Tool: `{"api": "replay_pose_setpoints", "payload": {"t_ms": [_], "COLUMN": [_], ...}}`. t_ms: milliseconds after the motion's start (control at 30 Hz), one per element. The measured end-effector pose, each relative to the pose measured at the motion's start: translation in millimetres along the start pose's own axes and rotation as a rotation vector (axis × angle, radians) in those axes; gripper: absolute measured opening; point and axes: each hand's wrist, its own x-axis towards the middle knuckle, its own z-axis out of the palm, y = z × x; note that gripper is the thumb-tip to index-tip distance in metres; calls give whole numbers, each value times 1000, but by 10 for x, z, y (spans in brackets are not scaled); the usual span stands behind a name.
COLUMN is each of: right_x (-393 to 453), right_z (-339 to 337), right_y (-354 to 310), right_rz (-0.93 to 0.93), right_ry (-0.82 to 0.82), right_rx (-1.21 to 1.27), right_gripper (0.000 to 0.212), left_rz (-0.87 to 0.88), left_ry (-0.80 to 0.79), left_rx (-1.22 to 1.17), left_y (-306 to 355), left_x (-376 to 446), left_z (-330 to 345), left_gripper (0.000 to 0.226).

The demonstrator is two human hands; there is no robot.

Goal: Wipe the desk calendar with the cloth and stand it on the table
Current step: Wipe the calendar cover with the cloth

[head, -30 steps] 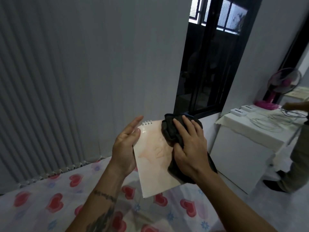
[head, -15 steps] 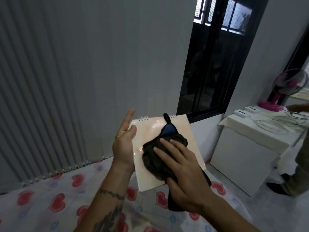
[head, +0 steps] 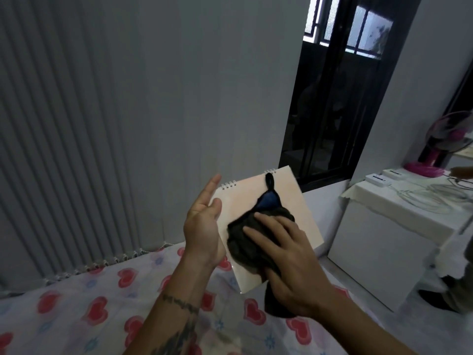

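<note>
The desk calendar (head: 294,201) is a pale peach card with a wire spiral along its top edge, held up in the air above the table and tilted toward me. My left hand (head: 203,226) steadies its left edge, fingers stretched upward and thumb on the front. My right hand (head: 284,257) presses a dark bunched cloth (head: 245,239) flat against the lower middle of the calendar face. The cloth shows a blue patch and a black loop pointing up; its tail hangs below my right palm.
The table (head: 76,311) below has a cloth printed with red hearts. A white cabinet (head: 384,252) stands at right, bearing cables, white boxes and a pink fan (head: 435,160). A dark window (head: 332,111) is behind. Another person's hand and leg show at the far right edge.
The calendar has turned from steeply angled to a squarer, wider-facing pose. My right hand slid the cloth from the top right corner down to the lower middle of the face.
</note>
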Motion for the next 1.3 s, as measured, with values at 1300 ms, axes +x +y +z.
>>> {"api": "replay_pose_setpoints", "payload": {"t_ms": [1300], "right_x": [318], "right_z": [-263], "right_y": [-160], "right_rz": [154], "right_ry": [3], "right_rx": [-81], "right_gripper": [56], "left_rz": [-211], "left_ry": [-4], "left_rx": [97], "left_y": [264], "left_x": [-58], "left_z": [148], "left_gripper": [48]}}
